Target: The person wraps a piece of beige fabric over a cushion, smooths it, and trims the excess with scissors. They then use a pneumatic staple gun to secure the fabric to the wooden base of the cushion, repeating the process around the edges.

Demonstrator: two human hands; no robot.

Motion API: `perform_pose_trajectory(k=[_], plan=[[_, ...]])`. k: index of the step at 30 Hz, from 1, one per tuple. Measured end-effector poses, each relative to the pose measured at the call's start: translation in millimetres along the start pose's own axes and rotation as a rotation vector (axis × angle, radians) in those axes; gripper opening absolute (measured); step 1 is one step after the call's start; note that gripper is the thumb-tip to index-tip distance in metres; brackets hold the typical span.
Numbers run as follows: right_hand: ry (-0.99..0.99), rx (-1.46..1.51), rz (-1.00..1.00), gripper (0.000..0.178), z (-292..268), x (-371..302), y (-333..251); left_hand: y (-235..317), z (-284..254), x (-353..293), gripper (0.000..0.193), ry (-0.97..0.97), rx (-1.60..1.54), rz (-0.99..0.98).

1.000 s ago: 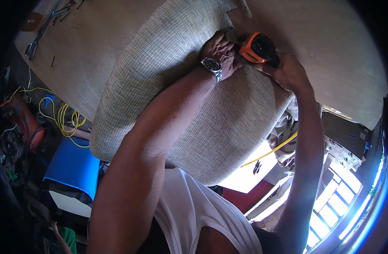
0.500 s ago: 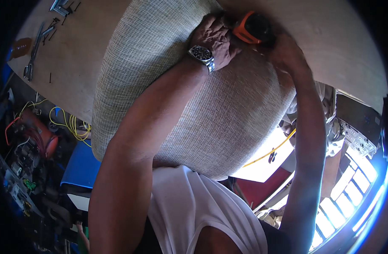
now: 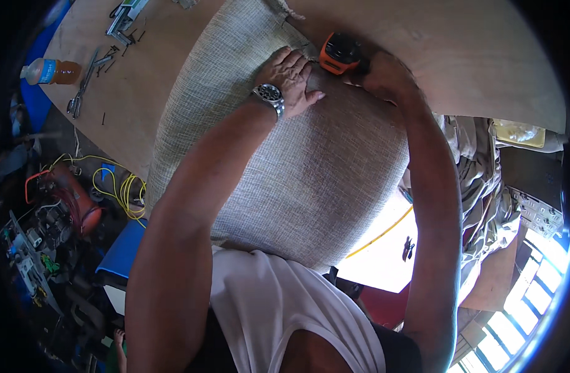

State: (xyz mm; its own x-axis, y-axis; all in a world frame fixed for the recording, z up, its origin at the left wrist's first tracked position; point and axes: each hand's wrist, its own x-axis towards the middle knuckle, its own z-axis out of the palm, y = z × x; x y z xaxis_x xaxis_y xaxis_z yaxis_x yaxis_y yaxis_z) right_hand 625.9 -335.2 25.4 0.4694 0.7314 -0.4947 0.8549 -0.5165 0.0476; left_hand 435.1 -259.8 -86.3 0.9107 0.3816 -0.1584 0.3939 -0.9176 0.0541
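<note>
The cushion (image 3: 285, 155), a broad rounded pad covered in beige woven fabric, lies across the plywood table (image 3: 471, 56) and fills the middle of the view, its near edge reaching the person's white shirt (image 3: 278, 311).

The left hand (image 3: 291, 78) lies flat on the fabric near the cushion's 12 o'clock edge, fingers spread and pressing down, gripping nothing. A steel watch (image 3: 269, 96) sits on that wrist.

Just beside it, toward 1 o'clock, the right hand (image 3: 384, 74) is wrapped tight around the grip of an orange and black stapler (image 3: 341, 53). The tool's nose meets the fabric at the cushion's far edge, close to the left fingertips. Whether the trigger is pressed cannot be told.

A frayed corner of fabric (image 3: 285, 9) sticks out past the cushion at 12 o'clock.

At 10 o'clock on the table lie pliers (image 3: 80, 96) and scattered staples (image 3: 114, 53), with a metal tool (image 3: 126, 15) farther up at 11 o'clock. A bottle (image 3: 52, 70) of orange drink with a blue label lies on its side at the table's 10 o'clock edge.

Below the table, at 8 o'clock, a coiled yellow hose (image 3: 120, 189) lies next to an orange compressor (image 3: 67, 199). A blue panel (image 3: 123, 252) sits at 7 o'clock. At 3 o'clock, crumpled tan cloth (image 3: 477, 180) hangs well apart from the cushion.
</note>
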Motion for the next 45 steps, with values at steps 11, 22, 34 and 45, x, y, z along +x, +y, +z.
perform_pose_trajectory(k=[11, 22, 34, 45], plan=[[-0.024, 0.175, -0.171, 0.068, -14.8, -6.4, 11.7, -1.4, -2.3, 0.1, 0.083, -0.035, -0.06, 0.007], [0.118, 0.082, -0.088, 0.066, 19.1, 14.3, -13.9, -1.7, 20.6, -0.9, 0.084, 0.113, -0.084, -0.022], [-0.012, 0.073, 0.088, 0.055, 0.9, -5.1, -38.3, -4.9, 11.4, -0.1, 0.083, 0.052, -0.098, 0.035], [0.058, 0.152, 0.035, 0.063, 7.6, 3.5, -13.0, -25.5, -15.8, -22.8, 0.083, 0.022, 0.195, 0.065]])
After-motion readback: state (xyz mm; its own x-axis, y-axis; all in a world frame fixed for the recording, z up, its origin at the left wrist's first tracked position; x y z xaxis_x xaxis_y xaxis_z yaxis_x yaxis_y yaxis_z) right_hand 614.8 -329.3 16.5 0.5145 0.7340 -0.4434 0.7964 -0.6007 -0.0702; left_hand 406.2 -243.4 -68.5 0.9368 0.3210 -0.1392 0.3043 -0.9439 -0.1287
